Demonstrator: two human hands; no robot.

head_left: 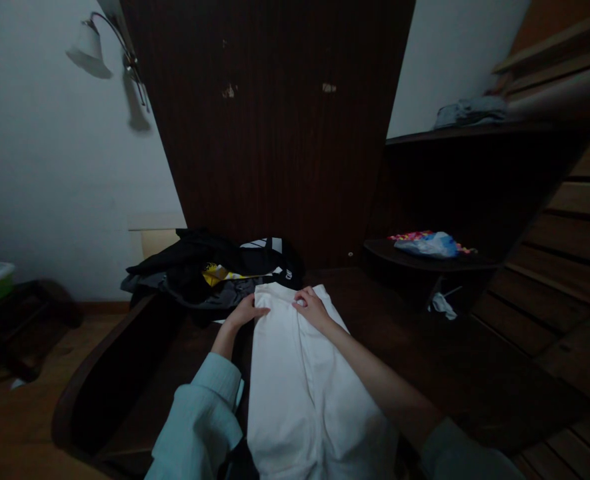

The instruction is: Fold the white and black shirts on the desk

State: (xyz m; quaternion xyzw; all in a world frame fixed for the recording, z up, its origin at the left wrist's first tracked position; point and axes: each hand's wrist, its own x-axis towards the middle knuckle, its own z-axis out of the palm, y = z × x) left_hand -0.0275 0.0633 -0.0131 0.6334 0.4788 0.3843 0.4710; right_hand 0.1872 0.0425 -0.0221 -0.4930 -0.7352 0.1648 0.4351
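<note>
A white garment point(295, 380) lies lengthwise on a dark wooden table point(425, 360), running from my body toward the far edge. My left hand point(247, 311) rests at its upper left edge, fingers pinched on the cloth. My right hand point(311, 304) sits on the top end of the garment, fingers curled and gripping a fold there. Both sleeves are pale blue-green and pushed up the forearms.
A heap of dark clothes point(209, 270) with a yellow patch lies just beyond the white garment. A low shelf at the right holds a blue plastic bag point(427, 245). Folded cloth point(469, 111) sits on a higher shelf. A wall lamp point(92, 47) hangs upper left.
</note>
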